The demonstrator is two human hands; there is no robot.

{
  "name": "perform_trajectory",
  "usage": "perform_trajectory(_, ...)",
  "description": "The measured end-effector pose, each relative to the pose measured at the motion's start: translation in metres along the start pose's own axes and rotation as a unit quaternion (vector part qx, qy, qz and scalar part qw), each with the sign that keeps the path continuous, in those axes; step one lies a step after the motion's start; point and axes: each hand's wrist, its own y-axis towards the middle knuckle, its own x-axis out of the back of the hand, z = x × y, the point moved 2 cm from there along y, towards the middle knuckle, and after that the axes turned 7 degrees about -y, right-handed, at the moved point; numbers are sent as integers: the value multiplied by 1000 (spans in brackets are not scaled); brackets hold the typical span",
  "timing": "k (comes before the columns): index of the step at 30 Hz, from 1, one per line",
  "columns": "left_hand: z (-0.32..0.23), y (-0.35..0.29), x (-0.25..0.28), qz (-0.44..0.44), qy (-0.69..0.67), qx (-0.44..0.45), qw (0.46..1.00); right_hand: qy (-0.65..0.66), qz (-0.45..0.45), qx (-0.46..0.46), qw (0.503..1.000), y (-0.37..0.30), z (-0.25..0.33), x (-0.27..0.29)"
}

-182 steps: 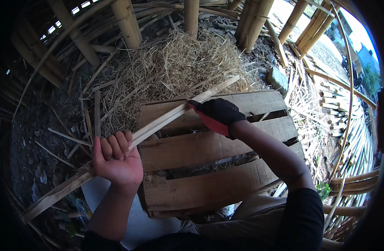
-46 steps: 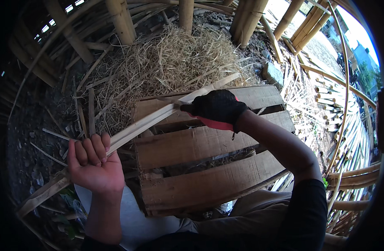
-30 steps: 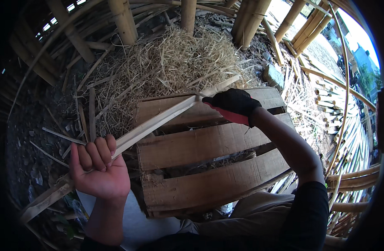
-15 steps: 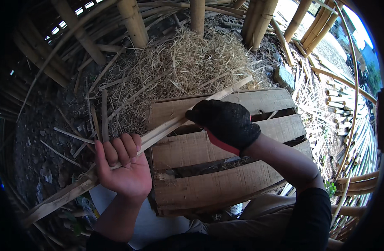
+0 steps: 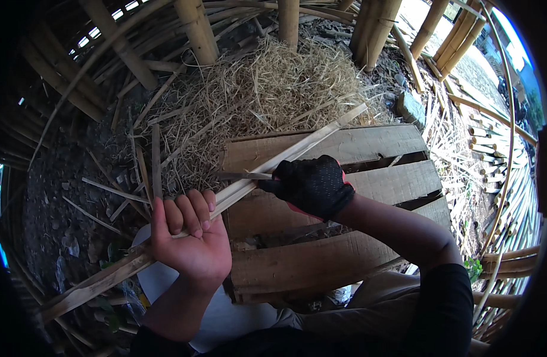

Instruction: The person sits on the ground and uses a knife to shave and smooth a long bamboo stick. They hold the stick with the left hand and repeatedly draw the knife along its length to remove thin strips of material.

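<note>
A long, pale split-bamboo strip (image 5: 309, 143) slants from the lower left to the upper right, partly over a slatted wooden bench (image 5: 321, 262). My bare left hand (image 5: 193, 241) is closed around the strip, palm up, just left of the bench. In a black glove with red trim, my right hand (image 5: 314, 187) grips a knife (image 5: 260, 176). Its blade points left and lies across the strip, a short way beyond my left fingers. The knife's handle is hidden inside the glove.
Behind the bench lies a heap of bamboo shavings (image 5: 279, 89). A grey block (image 5: 410, 109) sits near the bench's far right corner. Upright bamboo posts (image 5: 374, 35) line the back. Many cut bamboo poles (image 5: 493, 184) are stacked at right. Thin strips (image 5: 115, 190) litter the dark ground at left.
My right hand has come back along the strip toward my left hand, and the knife blade now shows crossing it. My left hand keeps its hold. The whole view has shifted slightly.
</note>
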Motion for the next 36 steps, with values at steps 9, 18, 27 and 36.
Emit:
perform_trajectory(9, -7, -9, -10, 69, 34, -44, 996, 34, 142, -112, 983, -1, 12, 44)
perform_trajectory(18, -9, -11, -10, 45, 20, -42, 998, -7, 134, -107, 985, -11, -24, 20)
perform_trajectory(27, -13, -13, -12, 43, 29, -51, 997, -20, 130, -88, 987, -19, -50, 3)
perform_trajectory(36, -9, -13, -10, 61, 42, -42, 996, -38, 165, -98, 981, -21, -80, -10)
